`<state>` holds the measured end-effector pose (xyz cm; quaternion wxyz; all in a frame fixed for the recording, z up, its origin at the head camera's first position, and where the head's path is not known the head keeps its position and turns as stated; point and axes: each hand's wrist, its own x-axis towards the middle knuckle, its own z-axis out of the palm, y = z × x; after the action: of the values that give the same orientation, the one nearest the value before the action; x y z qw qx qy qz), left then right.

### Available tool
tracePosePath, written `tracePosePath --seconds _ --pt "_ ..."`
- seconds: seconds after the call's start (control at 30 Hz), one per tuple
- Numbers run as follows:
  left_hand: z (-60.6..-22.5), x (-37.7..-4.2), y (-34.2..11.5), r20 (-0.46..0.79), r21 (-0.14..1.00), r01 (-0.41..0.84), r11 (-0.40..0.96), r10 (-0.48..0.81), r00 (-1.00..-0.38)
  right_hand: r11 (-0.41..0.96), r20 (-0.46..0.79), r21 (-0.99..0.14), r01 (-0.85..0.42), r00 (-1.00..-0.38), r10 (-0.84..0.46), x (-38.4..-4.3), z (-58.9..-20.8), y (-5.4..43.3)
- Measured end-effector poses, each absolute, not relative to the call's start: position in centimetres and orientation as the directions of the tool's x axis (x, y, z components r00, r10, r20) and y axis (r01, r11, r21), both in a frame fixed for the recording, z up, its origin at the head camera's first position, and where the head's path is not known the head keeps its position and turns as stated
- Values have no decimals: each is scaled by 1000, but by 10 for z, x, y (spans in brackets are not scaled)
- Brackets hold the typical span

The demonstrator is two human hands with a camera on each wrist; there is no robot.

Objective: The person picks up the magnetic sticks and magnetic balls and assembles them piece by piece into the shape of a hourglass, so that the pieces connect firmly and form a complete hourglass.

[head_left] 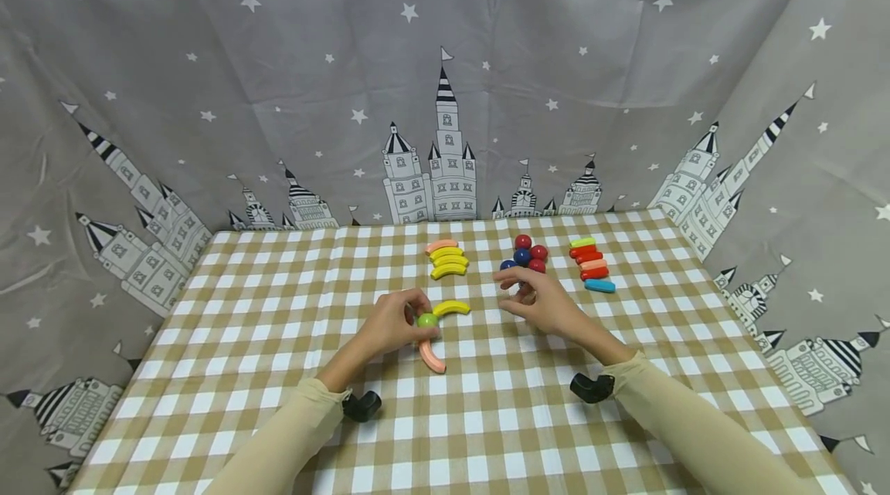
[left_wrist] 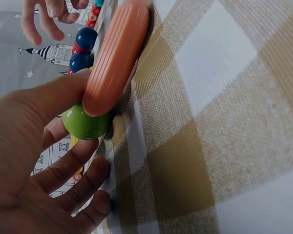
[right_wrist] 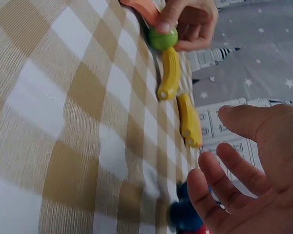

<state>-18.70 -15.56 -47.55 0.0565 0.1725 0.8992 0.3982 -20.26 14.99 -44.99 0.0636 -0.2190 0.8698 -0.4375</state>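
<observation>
Between thumb and fingers, my left hand (head_left: 395, 321) pinches a green ball (head_left: 427, 320) low over the cloth. Next to the ball, a yellow curved rod (head_left: 452, 308) points right, and a peach curved rod (head_left: 432, 357) with a ribbed surface (left_wrist: 118, 53) extends toward me. Both rods meet the ball, at two different sides of it. My right hand (head_left: 541, 302) hovers with parted fingers and nothing in them, just in front of a cluster of red balls (head_left: 538, 252) and blue balls (head_left: 521, 256). Its fingers (right_wrist: 239, 170) are loosely bent in the right wrist view.
Behind the left hand lies a row of yellow curved rods (head_left: 448, 256) with a peach one (head_left: 441, 247) at its far end. Short straight rods in red (head_left: 594, 273), lime (head_left: 582, 242) and blue (head_left: 600, 286) lie at the right. A checked cloth (head_left: 243, 340) covers the table; a grey curtain (head_left: 445, 16) hangs behind.
</observation>
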Motion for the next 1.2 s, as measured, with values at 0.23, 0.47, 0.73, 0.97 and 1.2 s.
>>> tracePosePath --seconds 0.23,0.47,0.73,0.97,1.2 --pt "-475 -186 -155 34 734 274 621 369 -929 580 111 -752 -312 -928 -356 -203 -451 171" --pt "-474 -187 -156 21 725 281 628 388 -922 576 128 -769 -279 -949 -288 -207 -460 181" --pt "-472 -187 -156 31 693 339 636 443 -896 608 154 -744 -277 -957 -246 -215 -471 189" --pt "-472 -187 -157 30 693 349 631 458 -888 639 136 -716 -281 -954 -268 -221 -480 190" --pt "-473 -187 -154 35 695 337 635 438 -898 659 131 -695 -286 -952 -275 -226 -483 187"
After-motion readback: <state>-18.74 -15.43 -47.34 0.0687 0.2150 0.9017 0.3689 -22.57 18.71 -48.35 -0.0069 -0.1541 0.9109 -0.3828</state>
